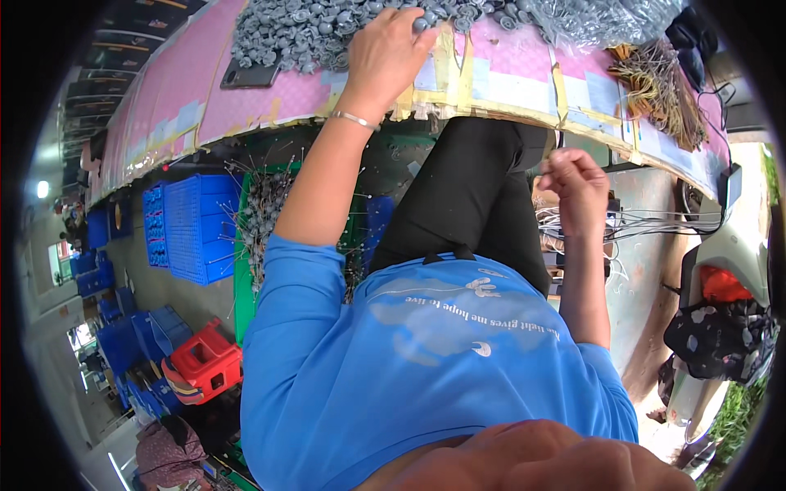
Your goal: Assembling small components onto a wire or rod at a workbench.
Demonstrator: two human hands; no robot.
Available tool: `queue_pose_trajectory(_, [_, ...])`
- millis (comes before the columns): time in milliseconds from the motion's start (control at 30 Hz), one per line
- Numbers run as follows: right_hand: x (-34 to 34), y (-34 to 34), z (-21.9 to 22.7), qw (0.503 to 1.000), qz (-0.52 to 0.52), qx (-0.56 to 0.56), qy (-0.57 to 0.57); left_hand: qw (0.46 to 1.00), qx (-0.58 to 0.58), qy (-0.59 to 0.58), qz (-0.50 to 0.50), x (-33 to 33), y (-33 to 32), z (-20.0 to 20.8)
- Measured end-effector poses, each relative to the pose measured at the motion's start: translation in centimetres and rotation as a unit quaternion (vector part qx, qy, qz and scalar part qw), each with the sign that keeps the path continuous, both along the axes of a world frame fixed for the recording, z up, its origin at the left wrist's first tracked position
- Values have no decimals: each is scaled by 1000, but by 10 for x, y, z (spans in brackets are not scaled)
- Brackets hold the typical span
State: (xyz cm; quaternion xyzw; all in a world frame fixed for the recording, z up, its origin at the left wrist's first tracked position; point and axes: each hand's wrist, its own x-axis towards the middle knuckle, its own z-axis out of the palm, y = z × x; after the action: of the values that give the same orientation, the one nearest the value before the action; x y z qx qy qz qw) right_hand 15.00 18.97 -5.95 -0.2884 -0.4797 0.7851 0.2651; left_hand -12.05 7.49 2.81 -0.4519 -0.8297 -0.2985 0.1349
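At the table's far side, my left hand (388,61) reaches to a heap of small grey moulded parts (303,33). Its thumb and forefinger close around one small grey part (420,24). My right hand (578,190) hovers by the table's near edge, to the right of my legs, fingers curled and thumb pressed against them. Whatever it may hold is too small to make out. A thin dark strand (560,139) shows just above those fingertips. On the right of the tabletop lies a bundle of yellow and brown wires (661,90).
The pink, taped tabletop (524,53) carries a dark phone (250,76) and clear plastic wrap (602,23). Below my left arm, a green crate (246,299) holds grey parts with wires. Blue baskets (201,229) and a red plastic stool (205,360) stand left. A scooter (725,270) is right.
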Motion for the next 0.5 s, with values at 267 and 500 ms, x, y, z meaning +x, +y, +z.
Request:
queue_pose_trajectory(267, [-18,-3,16,995,54,83,-10,992,-120,3,25,-14,2,-6])
queue_pose_trajectory(500, [-20,-19,28,994,8,84,63,760,243,-570,-193,45,-42,-34])
